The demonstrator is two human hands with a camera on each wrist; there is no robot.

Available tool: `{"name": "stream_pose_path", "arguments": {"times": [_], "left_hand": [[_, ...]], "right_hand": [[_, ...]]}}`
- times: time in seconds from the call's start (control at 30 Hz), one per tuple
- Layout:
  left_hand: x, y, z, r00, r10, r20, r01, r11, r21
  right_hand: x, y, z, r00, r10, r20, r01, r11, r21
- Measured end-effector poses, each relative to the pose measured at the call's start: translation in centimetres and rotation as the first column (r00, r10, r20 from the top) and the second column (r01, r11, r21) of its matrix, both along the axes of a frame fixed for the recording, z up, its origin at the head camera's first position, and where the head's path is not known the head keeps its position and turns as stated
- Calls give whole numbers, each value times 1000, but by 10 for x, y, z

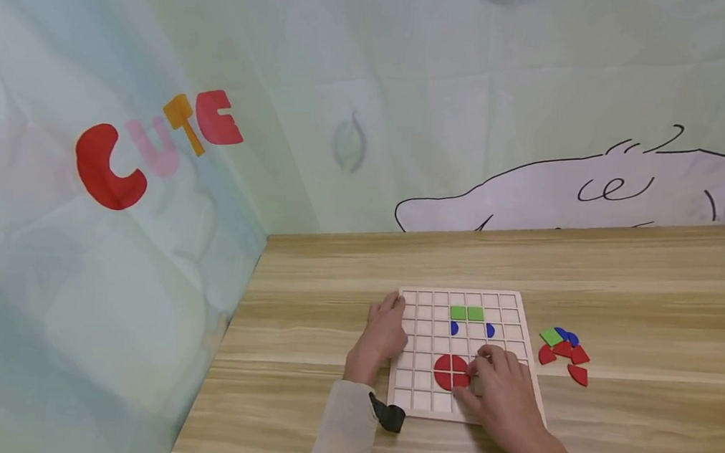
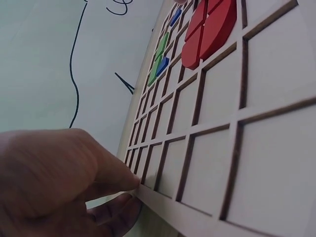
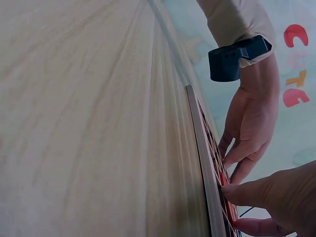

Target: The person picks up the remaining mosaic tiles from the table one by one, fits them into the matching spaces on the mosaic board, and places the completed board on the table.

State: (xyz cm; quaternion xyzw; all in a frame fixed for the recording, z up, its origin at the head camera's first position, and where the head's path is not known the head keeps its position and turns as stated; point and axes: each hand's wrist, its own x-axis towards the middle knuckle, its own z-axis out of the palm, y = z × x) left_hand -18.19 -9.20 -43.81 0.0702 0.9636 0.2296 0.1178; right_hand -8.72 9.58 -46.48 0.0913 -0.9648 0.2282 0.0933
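The word "CUTE" (image 1: 166, 162) brightens a pale cloth backdrop (image 1: 40, 285), its letters reading red C (image 1: 92, 165), pink U (image 1: 171, 154), orange T (image 1: 180, 110) and pinkish-red E (image 1: 209, 116), left of the counter (image 1: 329, 310).

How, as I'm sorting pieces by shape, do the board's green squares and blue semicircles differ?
The green squares have four straight sides; the blue semicircles curve on one. The squares are larger than the semicircles. Both pairs sit on the gridded board.

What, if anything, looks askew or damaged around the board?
Nothing looks damaged. The only untidy spot is the loose pieces on the table, right of the board: red, green and blue ones lie bunched at mixed angles, unlike the green squares set squarely in its grid.
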Motion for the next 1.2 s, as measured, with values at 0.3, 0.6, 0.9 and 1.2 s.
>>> {"name": "stream_pose_path", "arguments": {"times": [0.3, 0.6, 0.9, 1.2], "left_hand": [[1, -1, 0, 998, -62, -7, 61, 996, -71], [1, -4, 0, 994, -101, 30, 102, 994, -27], [-1, -5, 2, 988, -105, 116, 105, 994, 6], [0, -5, 3, 987, -109, 114, 110, 994, -1]], "right_hand": [[-1, 0, 0, 1000, -13, 27, 13, 1000, 18], [0, 0, 0, 1000, -4, -4, 4, 1000, 15], [0, 1, 1, 1000, 5, -27, -5, 1000, 3], [1, 1, -1, 999, 6, -45, -6, 1000, 5]]}}
